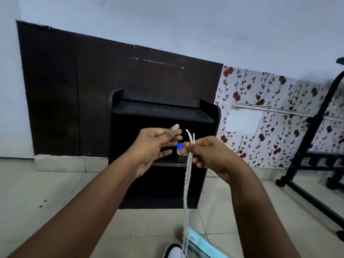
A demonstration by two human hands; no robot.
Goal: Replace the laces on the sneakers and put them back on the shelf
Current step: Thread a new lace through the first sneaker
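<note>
Laces are hanging evened-up from your pinching right hand, left hand fingers loosely apart, threading the sneaker likely coming next.

My right hand pinching white laces that hang toward a sneaker, my left hand loose beside, black shelf behind

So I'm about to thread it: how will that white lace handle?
Probably floppy: below the right hand pinching it, the white lace hangs limp toward the sneaker. Likely light. Its short ends above the grip stand up, so the tips seem stiffer.
</note>
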